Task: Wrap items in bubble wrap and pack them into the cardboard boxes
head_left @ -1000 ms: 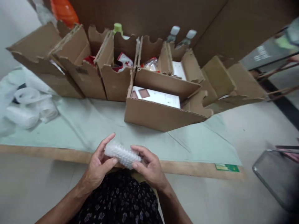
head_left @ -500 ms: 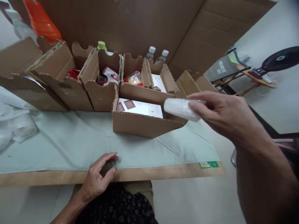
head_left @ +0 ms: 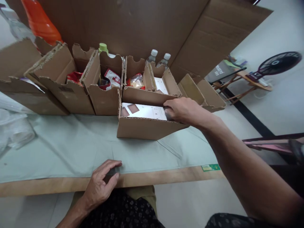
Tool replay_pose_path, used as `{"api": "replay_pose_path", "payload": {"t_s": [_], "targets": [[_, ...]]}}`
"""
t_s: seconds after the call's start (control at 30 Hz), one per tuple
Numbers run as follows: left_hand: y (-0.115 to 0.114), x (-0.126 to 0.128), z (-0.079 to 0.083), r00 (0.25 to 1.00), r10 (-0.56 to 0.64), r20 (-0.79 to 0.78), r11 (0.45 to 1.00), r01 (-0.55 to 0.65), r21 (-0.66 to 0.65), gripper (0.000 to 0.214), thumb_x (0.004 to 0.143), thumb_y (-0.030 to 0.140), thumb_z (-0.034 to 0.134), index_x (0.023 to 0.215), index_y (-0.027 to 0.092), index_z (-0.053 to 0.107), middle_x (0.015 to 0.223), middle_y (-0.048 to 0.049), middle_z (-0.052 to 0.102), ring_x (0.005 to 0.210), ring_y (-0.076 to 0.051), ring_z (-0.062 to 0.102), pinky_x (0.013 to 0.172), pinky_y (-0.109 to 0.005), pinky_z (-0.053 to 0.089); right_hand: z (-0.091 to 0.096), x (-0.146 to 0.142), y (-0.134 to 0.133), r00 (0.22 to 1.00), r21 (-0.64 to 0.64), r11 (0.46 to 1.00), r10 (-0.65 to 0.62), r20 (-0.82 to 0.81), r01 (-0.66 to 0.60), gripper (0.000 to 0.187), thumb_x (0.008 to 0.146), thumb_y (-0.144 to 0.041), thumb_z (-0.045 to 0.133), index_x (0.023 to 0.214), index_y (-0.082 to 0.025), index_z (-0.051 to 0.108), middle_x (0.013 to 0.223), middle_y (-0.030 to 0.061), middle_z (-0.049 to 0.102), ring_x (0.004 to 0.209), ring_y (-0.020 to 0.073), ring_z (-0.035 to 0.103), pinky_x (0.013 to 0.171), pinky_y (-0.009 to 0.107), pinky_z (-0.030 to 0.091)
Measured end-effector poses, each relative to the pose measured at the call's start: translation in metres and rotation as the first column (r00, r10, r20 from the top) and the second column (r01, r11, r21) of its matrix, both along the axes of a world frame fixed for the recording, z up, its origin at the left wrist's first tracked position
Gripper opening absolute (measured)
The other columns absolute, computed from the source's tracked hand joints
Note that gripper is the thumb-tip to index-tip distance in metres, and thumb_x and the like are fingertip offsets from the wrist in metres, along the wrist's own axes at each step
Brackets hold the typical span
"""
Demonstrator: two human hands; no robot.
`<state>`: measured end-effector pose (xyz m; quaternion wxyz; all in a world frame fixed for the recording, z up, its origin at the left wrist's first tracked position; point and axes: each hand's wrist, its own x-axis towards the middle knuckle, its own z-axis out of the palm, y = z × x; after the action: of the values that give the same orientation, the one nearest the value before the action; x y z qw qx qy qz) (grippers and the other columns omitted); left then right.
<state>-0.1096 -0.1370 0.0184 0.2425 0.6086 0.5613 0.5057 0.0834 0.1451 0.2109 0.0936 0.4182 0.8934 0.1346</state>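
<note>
My right hand (head_left: 181, 110) reaches down into the right end of a low cardboard box (head_left: 142, 129) on the cloth. Its fingers are bent together, their tips partly below the box wall, and whatever they grip is hidden. A white carton (head_left: 148, 112) with brown squares printed on it lies in that box, just left of the fingers. My left hand (head_left: 102, 180) rests at the table's front edge, holding nothing, with thumb and fingers apart.
Taller cardboard bins (head_left: 106, 101) stand in a row behind, holding packets and a white box. A crumpled clear plastic bag (head_left: 19, 129) lies at left. Bottles (head_left: 153, 56) rise behind the bins, before a large cardboard panel (head_left: 133, 28). A fan (head_left: 277, 63) stands at right.
My right hand has moved left and down into the low box. The clear-wrapped white packet it held is out of sight. My left hand has barely moved.
</note>
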Motion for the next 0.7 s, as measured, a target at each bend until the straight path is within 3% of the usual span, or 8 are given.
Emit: {"api": "replay_pose_path", "payload": {"t_s": [0.1,0.17,0.23,0.3,0.43,0.53,0.6,0.7], "targets": [[-0.006,-0.002,-0.004,1.0,0.005,-0.018,1.0,-0.006,-0.028,0.027,0.093,0.019,0.06,0.117,0.024,0.07,0.106,-0.0074,0.078,0.097,-0.023,0.076,0.084,-0.035,0.065,0.012,0.034,-0.028,0.955,0.034,0.999,-0.016,-0.296,0.027,0.027,0.09,-0.023,0.053,0.1,-0.022,0.078,0.087,0.005,0.078,0.074,0.0214,0.07,0.067,0.032,0.051],[-0.011,-0.007,-0.005,0.998,0.061,-0.035,0.996,-0.063,-0.056,0.031,0.094,0.023,0.061,0.124,0.026,0.068,0.115,-0.0082,0.075,0.104,-0.024,0.074,0.09,-0.038,0.063,0.015,0.063,-0.055,0.849,0.108,0.989,-0.031,-0.528,0.104,0.028,0.094,-0.028,0.053,0.104,-0.021,0.078,0.093,0.0065,0.079,0.077,0.0203,0.07,0.072,0.033,0.053],[-0.011,-0.015,-0.001,0.989,0.141,-0.041,0.983,-0.145,-0.109,0.043,0.095,0.028,0.061,0.139,0.029,0.061,0.132,-0.0098,0.069,0.114,-0.027,0.069,0.099,-0.044,0.059,0.004,0.089,-0.078,0.708,0.122,0.963,-0.088,-0.7,0.241,0.024,0.093,-0.031,0.059,0.102,-0.02,0.078,0.09,0.0077,0.079,0.07,0.018,0.067,0.066,0.031,0.052],[0.001,-0.022,0.007,0.981,0.194,-0.022,0.967,-0.195,-0.161,0.061,0.096,0.033,0.062,0.155,0.032,0.045,0.152,-0.0114,0.055,0.128,-0.031,0.062,0.108,-0.051,0.053,-0.022,0.106,-0.092,0.579,0.005,0.952,-0.183,-0.794,0.307,0.024,0.09,-0.032,0.064,0.107,-0.02,0.075,0.096,0.0095,0.079,0.072,0.0184,0.069,0.061,0.031,0.052],[0.06,-0.022,0.03,0.987,0.146,0.071,0.985,-0.139,-0.098,0.092,0.09,0.041,0.071,0.166,0.034,0.019,0.173,-0.011,0.024,0.154,-0.037,0.033,0.122,-0.061,0.035,-0.091,0.096,-0.085,0.433,-0.297,0.953,-0.294,-0.852,0.063,0.056,0.084,-0.047,0.071,0.133,-0.023,0.06,0.129,0.0142,0.071,0.109,0.0289,0.071,0.078,0.041,0.06],[0.102,-0.006,0.039,0.982,0.046,0.182,0.997,-0.033,-0.073,0.096,0.086,0.046,0.072,0.165,0.029,0.02,0.168,-0.014,0.034,0.152,-0.037,0.036,0.123,-0.06,0.034,-0.121,0.072,-0.073,0.295,-0.375,0.924,-0.338,-0.894,-0.078,0.063,0.082,-0.058,0.072,0.132,-0.023,0.058,0.131,0.0148,0.069,0.116,0.0327,0.068,0.094,0.05,0.059],[0.107,0.005,0.038,0.97,0.011,0.242,0.997,0.007,-0.071,0.093,0.086,0.048,0.072,0.163,0.027,0.024,0.161,-0.0145,0.043,0.147,-0.036,0.043,0.121,-0.059,0.038,-0.13,0.066,-0.08,0.217,-0.388,0.917,-0.363,-0.906,-0.088,0.063,0.082,-0.06,0.072,0.13,-0.022,0.059,0.13,0.0153,0.07,0.117,0.035,0.068,0.101,0.055,0.055],[0.068,0.013,0.027,0.976,0.024,0.217,0.991,0.005,-0.134,0.084,0.086,0.047,0.073,0.158,0.028,0.034,0.157,-0.0127,0.048,0.147,-0.036,0.044,0.124,-0.06,0.034,-0.135,0.07,-0.118,0.175,-0.373,0.926,-0.358,-0.917,-0.056,0.058,0.085,-0.053,0.073,0.133,-0.023,0.061,0.131,0.0147,0.07,0.124,0.0374,0.064,0.108,0.06,0.05]]}}
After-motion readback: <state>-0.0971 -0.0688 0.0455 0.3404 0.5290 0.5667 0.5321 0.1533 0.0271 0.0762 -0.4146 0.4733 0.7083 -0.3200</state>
